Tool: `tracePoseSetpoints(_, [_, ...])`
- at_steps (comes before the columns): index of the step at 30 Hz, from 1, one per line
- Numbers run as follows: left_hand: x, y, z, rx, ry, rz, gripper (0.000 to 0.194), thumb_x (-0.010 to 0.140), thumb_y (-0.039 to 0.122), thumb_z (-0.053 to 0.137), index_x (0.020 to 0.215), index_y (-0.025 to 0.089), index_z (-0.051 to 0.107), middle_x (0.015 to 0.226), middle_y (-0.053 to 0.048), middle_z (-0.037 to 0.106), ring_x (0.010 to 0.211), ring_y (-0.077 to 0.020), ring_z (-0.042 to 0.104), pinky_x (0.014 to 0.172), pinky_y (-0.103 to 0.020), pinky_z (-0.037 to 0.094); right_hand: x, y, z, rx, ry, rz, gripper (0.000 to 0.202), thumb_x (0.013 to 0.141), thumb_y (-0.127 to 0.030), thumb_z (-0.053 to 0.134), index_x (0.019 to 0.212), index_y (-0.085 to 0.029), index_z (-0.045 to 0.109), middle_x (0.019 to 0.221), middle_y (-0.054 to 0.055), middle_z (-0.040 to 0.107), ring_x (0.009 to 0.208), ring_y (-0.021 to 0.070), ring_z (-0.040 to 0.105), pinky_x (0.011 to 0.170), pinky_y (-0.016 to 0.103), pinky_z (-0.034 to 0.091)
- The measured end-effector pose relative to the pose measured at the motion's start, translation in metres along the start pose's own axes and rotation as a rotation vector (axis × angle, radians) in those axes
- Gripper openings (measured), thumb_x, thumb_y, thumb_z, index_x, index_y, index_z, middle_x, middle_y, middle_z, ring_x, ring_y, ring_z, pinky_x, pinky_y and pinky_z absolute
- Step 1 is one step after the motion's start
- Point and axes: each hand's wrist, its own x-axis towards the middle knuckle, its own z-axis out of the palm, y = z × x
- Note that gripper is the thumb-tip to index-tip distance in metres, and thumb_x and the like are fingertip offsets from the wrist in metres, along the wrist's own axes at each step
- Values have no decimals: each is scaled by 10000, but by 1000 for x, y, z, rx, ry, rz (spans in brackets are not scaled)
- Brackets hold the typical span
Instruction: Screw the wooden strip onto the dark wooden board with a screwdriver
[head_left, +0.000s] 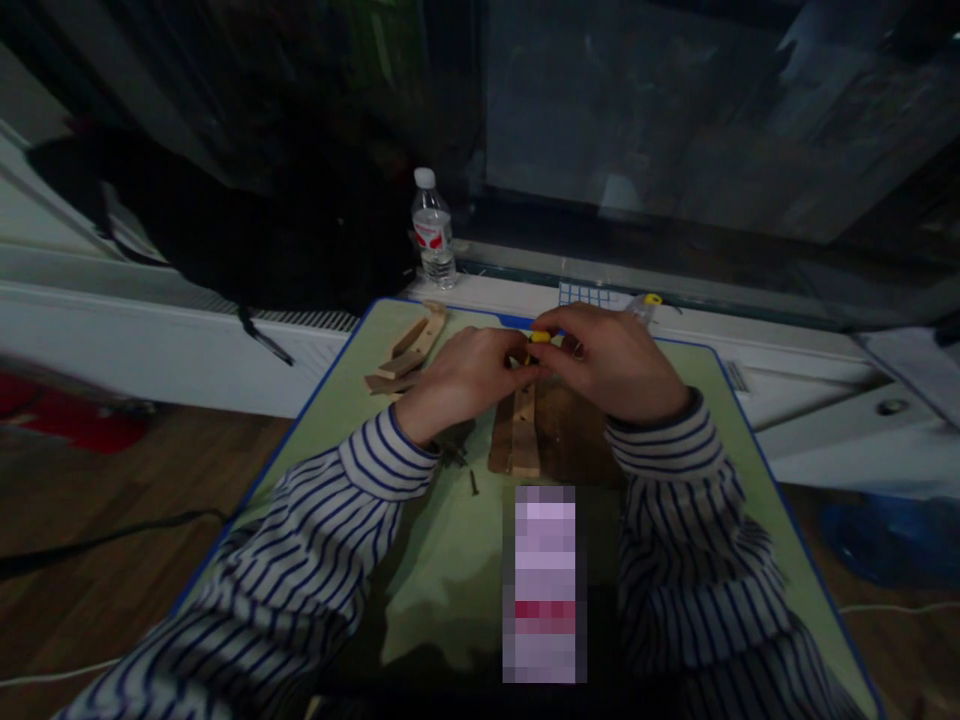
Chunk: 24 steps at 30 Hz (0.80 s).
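Left hand (472, 375) and right hand (611, 360) meet over one wooden strip (526, 445) on the brown board (574, 430).
The strip's long axis runs away from the person. Above the board, the right hand pinches one yellow-and-black tool (541, 338); the left's fingers narrow beside it, grip unclear. Left of the board: one distinct screw (474, 484), several wooden pieces (406, 363).

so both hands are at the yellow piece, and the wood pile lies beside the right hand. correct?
Wrong side: the wood pile lies beside the left hand, not the right hand, as the head view shows. Both hands are at the yellow piece, as you say.
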Motion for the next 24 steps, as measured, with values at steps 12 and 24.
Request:
tracePoseSetpoints(12, [-1, 6, -2, 45, 46, -70, 373, 829, 486, 547, 907, 165, 719, 795, -48, 718, 728, -180, 638, 608, -253, 402, 1, -2, 0, -15, -7, 22, 236, 876, -336, 535, 1012, -179, 648, 941, 54, 681, 750, 176, 601, 682, 298, 399])
tracePoseSetpoints(24, [0, 4, -4, 63, 35, -50, 306, 825, 415, 563, 868, 165, 735, 765, -58, 720, 686, -193, 639, 593, -268, 404, 0, -1, 1, 13, 25, -4, 274, 857, -316, 556, 1076, -173, 638, 1027, 66, 688, 819, 190, 634, 713, 306, 450])
